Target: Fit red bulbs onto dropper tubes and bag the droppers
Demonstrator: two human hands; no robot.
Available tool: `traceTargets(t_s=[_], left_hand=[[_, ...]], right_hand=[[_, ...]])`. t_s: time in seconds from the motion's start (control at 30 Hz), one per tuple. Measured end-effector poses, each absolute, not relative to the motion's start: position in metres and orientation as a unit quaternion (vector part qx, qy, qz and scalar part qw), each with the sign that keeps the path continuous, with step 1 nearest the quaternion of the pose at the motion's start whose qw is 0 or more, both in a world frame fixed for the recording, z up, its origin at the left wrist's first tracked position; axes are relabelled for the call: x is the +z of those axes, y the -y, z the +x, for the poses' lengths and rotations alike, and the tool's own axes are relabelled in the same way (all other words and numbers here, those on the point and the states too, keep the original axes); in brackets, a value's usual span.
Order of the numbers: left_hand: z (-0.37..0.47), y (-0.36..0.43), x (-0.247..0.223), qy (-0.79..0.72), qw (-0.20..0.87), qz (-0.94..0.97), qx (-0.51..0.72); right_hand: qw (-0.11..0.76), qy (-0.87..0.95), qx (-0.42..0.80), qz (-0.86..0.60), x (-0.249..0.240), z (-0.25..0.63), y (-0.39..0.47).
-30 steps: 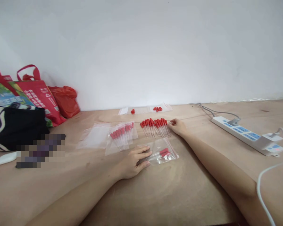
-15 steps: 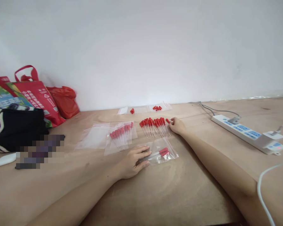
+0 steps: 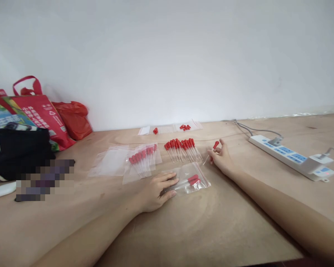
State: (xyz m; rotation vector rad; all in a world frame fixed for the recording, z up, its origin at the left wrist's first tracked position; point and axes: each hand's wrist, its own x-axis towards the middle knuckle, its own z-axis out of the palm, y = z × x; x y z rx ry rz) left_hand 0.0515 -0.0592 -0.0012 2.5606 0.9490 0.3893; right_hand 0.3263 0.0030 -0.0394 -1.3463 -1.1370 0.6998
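Observation:
My left hand (image 3: 158, 191) rests on the near end of a clear zip bag (image 3: 187, 189), fingers closed around its left part; inside lie droppers with red bulbs (image 3: 194, 180). Between the fingers of my right hand (image 3: 220, 157) is one dropper (image 3: 215, 145), its red bulb up and its thin clear tube slanting down to the left. A fanned row of red-bulbed droppers (image 3: 183, 148) lies between the hands, farther back. Left of it are bagged droppers (image 3: 141, 159) and flat clear bags (image 3: 111, 163).
Small bags with red bulbs (image 3: 185, 127) lie near the wall. At right is a white power strip (image 3: 284, 154) with plugs and cables. Red shopping bags (image 3: 44, 115), a black cloth item (image 3: 22, 152) and a blurred dark object (image 3: 46, 180) are at left.
My right hand has moved right and nearer from the right end of the row, with one dropper lifted away from it. My left hand has stayed on the bag.

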Motion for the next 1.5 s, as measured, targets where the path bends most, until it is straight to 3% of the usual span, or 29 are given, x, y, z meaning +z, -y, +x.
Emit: traceTargets(t_s=[0.47,0.87,1.1,1.23,1.33,1.5], left_hand=[[0.052,0.06,-0.001,-0.342,0.189,0.91,0.139],[0.053,0.061,0.0,-0.337,0.191,0.909,0.156],[0.053,0.061,-0.001,-0.339,0.187,0.909,0.152],[0.053,0.06,-0.002,-0.333,0.183,0.912,0.154],[0.053,0.06,-0.002,-0.337,0.175,0.914,0.145],[0.053,0.06,-0.001,-0.345,0.174,0.914,0.126]], right_hand=[[0.625,0.406,0.446,-0.496,-0.033,0.296,0.03],[0.515,0.48,0.566,-0.428,-0.026,0.289,0.043],[0.431,0.539,0.553,-0.467,-0.023,0.296,0.042],[0.393,0.672,0.45,-0.437,-0.027,0.298,0.04],[0.403,0.711,0.362,-0.449,-0.034,0.302,0.033],[0.458,0.615,0.267,-0.583,-0.044,0.314,0.011]])
